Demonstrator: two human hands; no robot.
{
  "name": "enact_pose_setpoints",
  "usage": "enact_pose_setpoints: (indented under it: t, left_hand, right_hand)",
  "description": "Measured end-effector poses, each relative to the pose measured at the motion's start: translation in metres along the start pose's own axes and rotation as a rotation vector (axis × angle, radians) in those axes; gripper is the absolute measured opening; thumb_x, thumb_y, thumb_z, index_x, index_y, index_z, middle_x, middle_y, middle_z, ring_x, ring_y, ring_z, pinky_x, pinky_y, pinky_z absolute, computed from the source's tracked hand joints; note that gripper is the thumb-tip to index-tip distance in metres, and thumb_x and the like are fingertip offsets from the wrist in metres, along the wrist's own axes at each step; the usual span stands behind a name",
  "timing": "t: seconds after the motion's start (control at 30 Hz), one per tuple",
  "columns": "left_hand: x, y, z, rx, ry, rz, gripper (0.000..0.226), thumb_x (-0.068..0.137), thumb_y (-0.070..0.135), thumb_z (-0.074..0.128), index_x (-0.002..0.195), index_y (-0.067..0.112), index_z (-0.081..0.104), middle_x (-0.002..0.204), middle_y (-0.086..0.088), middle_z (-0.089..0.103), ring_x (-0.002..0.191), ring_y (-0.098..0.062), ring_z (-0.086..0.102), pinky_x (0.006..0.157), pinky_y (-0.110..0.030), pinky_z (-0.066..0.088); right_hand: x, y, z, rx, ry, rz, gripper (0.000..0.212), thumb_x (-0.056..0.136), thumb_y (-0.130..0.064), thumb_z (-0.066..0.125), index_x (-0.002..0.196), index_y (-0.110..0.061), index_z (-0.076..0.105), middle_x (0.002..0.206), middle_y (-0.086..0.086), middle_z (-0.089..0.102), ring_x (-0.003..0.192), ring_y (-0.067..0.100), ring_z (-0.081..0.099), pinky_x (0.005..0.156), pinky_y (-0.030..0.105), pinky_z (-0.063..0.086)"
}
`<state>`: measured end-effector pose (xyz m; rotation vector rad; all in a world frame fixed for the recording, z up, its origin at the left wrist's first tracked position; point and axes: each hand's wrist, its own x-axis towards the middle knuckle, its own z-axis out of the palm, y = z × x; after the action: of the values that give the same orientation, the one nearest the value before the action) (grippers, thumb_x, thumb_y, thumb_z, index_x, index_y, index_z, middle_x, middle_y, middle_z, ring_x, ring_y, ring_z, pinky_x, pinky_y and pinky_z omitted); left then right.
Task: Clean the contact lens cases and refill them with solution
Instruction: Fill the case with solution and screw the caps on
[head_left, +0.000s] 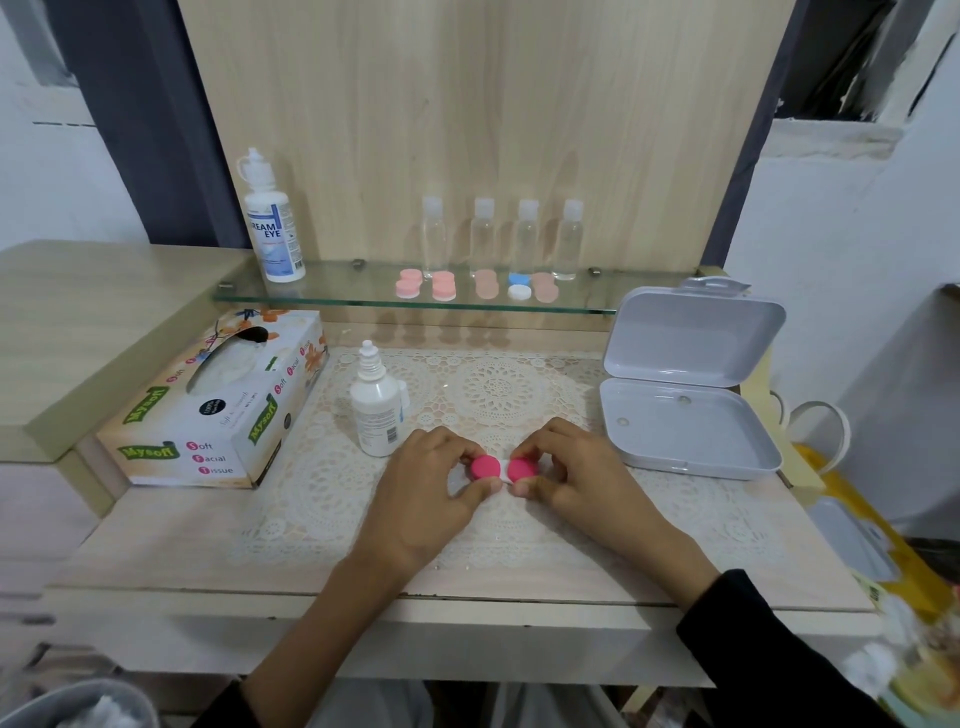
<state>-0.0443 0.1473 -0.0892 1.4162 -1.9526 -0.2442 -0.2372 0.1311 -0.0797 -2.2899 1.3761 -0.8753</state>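
Lens case (503, 469) sits just above the mat (498, 389), dead centre, at 6 o'clock from the shelf (363, 293). Both hands hold it. The left hand (426, 488) pinches the left pink cap (485, 466) between thumb and fingers, and the right hand (576, 478) does the same on the right cap (522, 469). My read: small, light, rigid plastic, likely slick once wet. Grip each cap by its rim and brace the white bridge so the body doesn't spin. The caps are tiny and probably easy to drop or lose.

Count:
- 1 case in hand, with 2 caps.
- 5 more cases (444, 287) on the shelf at 12 o'clock: 2 pink, 2 peach, 1 blue/white.
- 4 clear bottles (434, 234) behind them.
- 2 solution bottles: the big one (275, 228) at 11 o'clock on the shelf, the small one (376, 415) at 10 o'clock, nozzle bare.
- 1 tissue box (218, 405) at 9 o'clock.
- 1 grey box (685, 431), lid open, at 2 o'clock.
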Motion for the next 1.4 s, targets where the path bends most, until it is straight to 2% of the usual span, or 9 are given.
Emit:
enact_pose_setpoints:
  t: [0.23,0.33,0.43,0.53,0.63,0.73,0.9,1.2,1.4]
  left_hand:
    - [-0.001,0.0,0.0,0.032,-0.011,-0.002,0.03,0.081,0.046,0.068,0.103,0.026,0.067,0.097,0.015,0.057,0.092,-0.005,0.046,0.083,-0.022,0.039]
    - [-0.002,-0.001,0.0,0.086,-0.012,0.02,0.039,0.084,0.05,0.062,0.114,0.026,0.064,0.108,0.013,0.057,0.102,-0.007,0.047,0.091,-0.024,0.038]
    - [-0.003,0.0,0.0,0.138,-0.038,-0.005,0.065,0.082,0.064,0.039,0.132,0.024,0.052,0.134,0.008,0.05,0.126,-0.011,0.041,0.105,-0.024,0.025]
    - [-0.004,0.0,0.001,0.194,-0.103,-0.011,0.08,0.079,0.068,0.017,0.144,0.025,0.037,0.153,0.007,0.029,0.143,-0.009,0.018,0.113,-0.023,0.002]
    - [-0.004,0.002,0.001,0.182,-0.134,-0.04,0.066,0.092,0.062,0.029,0.147,0.027,0.029,0.157,0.009,0.018,0.144,-0.006,0.009,0.112,-0.02,-0.002]
    - [-0.005,0.003,-0.001,0.176,-0.132,-0.051,0.059,0.095,0.054,0.038,0.147,0.027,0.03,0.157,0.009,0.019,0.144,-0.006,0.01,0.113,-0.021,0.001]
    - [-0.006,0.004,-0.001,0.169,-0.133,-0.071,0.059,0.095,0.055,0.038,0.147,0.027,0.031,0.157,0.01,0.02,0.144,-0.005,0.01,0.114,-0.022,0.005]
    - [-0.006,0.004,-0.002,0.153,-0.131,-0.078,0.059,0.095,0.055,0.038,0.147,0.028,0.031,0.156,0.012,0.02,0.144,-0.003,0.009,0.115,-0.024,0.008]
    - [-0.007,0.003,-0.002,0.131,-0.114,-0.073,0.058,0.095,0.055,0.038,0.146,0.029,0.032,0.156,0.013,0.019,0.143,-0.002,0.009,0.115,-0.023,0.007]
  right_hand:
    - [-0.001,-0.004,-0.003,0.025,0.002,0.015,0.019,0.077,-0.029,0.077,0.094,-0.023,0.07,0.091,-0.013,0.058,0.077,0.0,0.05,0.07,0.021,0.039]
    - [-0.002,-0.004,-0.003,0.013,0.013,0.008,0.021,0.077,-0.033,0.078,0.091,-0.02,0.07,0.089,-0.01,0.058,0.076,0.0,0.05,0.068,0.019,0.037]
    - [-0.004,-0.002,-0.003,-0.006,0.068,0.026,0.024,0.076,-0.038,0.078,0.086,-0.019,0.068,0.087,-0.01,0.058,0.078,0.002,0.052,0.067,0.018,0.038]
    - [-0.007,-0.004,-0.002,-0.041,0.104,0.014,0.031,0.076,-0.042,0.077,0.093,-0.018,0.068,0.089,-0.01,0.058,0.078,0.0,0.051,0.068,0.015,0.038]
    - [-0.011,-0.008,-0.002,-0.077,0.112,-0.012,0.038,0.077,-0.042,0.074,0.107,-0.02,0.066,0.095,-0.013,0.056,0.079,-0.007,0.049,0.07,0.008,0.034]
    - [-0.013,-0.013,-0.003,-0.081,0.094,-0.033,0.031,0.077,-0.037,0.065,0.102,-0.019,0.067,0.092,-0.014,0.056,0.077,-0.005,0.049,0.067,0.009,0.033]
    - [-0.014,-0.015,-0.005,-0.073,0.102,0.013,0.013,0.081,-0.027,0.066,0.092,-0.021,0.067,0.085,-0.014,0.055,0.076,0.002,0.05,0.063,0.012,0.035]
    - [0.011,-0.011,-0.011,-0.195,0.053,0.075,0.02,0.086,-0.035,0.064,0.096,-0.018,0.067,0.09,-0.01,0.059,0.071,0.002,0.048,0.064,0.021,0.04]
    - [0.042,-0.024,-0.038,-0.332,0.174,0.05,0.018,0.086,-0.039,0.062,0.095,-0.023,0.064,0.093,-0.012,0.059,0.088,0.007,0.052,0.068,0.029,0.043]
